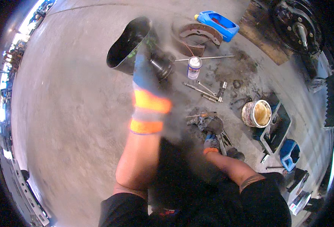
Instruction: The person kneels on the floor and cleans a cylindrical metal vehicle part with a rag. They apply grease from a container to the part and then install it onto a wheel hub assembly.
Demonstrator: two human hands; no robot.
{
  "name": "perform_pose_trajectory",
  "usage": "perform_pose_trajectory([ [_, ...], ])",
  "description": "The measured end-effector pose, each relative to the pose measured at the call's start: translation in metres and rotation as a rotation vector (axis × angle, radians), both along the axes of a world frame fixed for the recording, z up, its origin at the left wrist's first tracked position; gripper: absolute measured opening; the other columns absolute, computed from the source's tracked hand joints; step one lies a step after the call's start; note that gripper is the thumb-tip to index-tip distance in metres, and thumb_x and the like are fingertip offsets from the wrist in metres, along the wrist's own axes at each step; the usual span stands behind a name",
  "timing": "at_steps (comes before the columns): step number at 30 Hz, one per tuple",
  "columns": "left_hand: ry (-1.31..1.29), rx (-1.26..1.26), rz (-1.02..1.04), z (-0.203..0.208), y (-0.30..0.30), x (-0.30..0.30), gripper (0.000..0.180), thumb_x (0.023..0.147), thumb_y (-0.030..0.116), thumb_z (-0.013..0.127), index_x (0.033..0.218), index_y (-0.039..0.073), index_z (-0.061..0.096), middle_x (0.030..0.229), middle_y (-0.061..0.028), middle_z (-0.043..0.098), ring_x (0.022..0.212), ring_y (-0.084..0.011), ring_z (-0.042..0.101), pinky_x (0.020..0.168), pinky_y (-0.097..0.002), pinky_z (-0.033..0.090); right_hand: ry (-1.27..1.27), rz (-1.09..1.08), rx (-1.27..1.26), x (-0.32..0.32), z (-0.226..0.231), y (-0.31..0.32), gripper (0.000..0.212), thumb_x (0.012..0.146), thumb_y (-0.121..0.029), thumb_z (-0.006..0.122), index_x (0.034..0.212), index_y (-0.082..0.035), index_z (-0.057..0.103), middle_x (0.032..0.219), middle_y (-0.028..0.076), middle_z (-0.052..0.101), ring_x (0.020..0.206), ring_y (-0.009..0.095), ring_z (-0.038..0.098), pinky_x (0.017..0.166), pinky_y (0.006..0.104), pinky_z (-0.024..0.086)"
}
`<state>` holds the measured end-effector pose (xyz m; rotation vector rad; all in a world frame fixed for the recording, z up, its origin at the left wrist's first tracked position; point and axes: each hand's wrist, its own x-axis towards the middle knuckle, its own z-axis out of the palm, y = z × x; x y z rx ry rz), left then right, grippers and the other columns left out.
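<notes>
My left hand [146, 72], in a blue glove with an orange and grey cuff, stretches forward to the near side of a black bucket [123, 45]. Motion smears its fingers over green marks on the bucket, so their grip is unclear. Right beside it is a dark, round metal part [162, 67]. Low in front of my body, my right hand [211, 142], gloved in grey-blue, is closed against a dark, greasy bundle [210, 124]; what its fingers hold is hidden. A screwdriver [206, 114] with an orange handle lies on the bundle's far edge.
Brake shoes [201, 32] lie beyond a spray can [194, 68] and a long bar [220, 58]. Wrenches and a ratchet [208, 92] are on the stained floor. At right stand a grease tub [246, 114], cut blue jugs [227, 26] and a wheel hub [295, 28].
</notes>
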<state>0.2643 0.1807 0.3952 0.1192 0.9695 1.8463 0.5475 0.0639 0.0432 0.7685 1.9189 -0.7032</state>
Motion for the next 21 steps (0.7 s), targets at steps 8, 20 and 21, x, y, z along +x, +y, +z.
perform_pose_trajectory([
  [8,-0.008,-0.159,-0.041,0.011,-0.005,0.006,0.041,0.093,0.058,0.052,0.090,0.018,0.060,0.066,-0.0011,0.059,0.044,-0.0124,0.047,0.034,-0.0244,0.028,0.012,-0.075,-0.105,-0.018,0.054,0.037,0.044,0.085,-0.038,0.071,0.118,-0.010,0.063,0.099,0.007,0.068,0.088,0.020,0.065,0.080,0.0343,0.053],
  [20,0.138,-0.122,0.159,0.010,0.002,-0.005,0.032,0.089,0.051,0.060,0.085,0.019,0.059,0.066,0.0008,0.057,0.048,-0.0133,0.051,0.038,-0.0278,0.032,0.413,-0.852,-0.458,0.011,0.274,0.096,0.038,0.082,-0.025,0.076,0.112,-0.007,0.061,0.086,0.003,0.065,0.081,0.015,0.063,0.073,0.0328,0.053],
  [21,0.181,-0.119,0.171,0.012,0.002,-0.004,0.033,0.089,0.051,0.060,0.085,0.019,0.059,0.065,0.0001,0.057,0.047,-0.0133,0.050,0.038,-0.0276,0.032,0.560,-0.797,-0.435,0.017,0.283,0.101,0.037,0.081,-0.020,0.076,0.111,-0.007,0.061,0.085,0.002,0.064,0.080,0.014,0.062,0.070,0.0333,0.053],
])
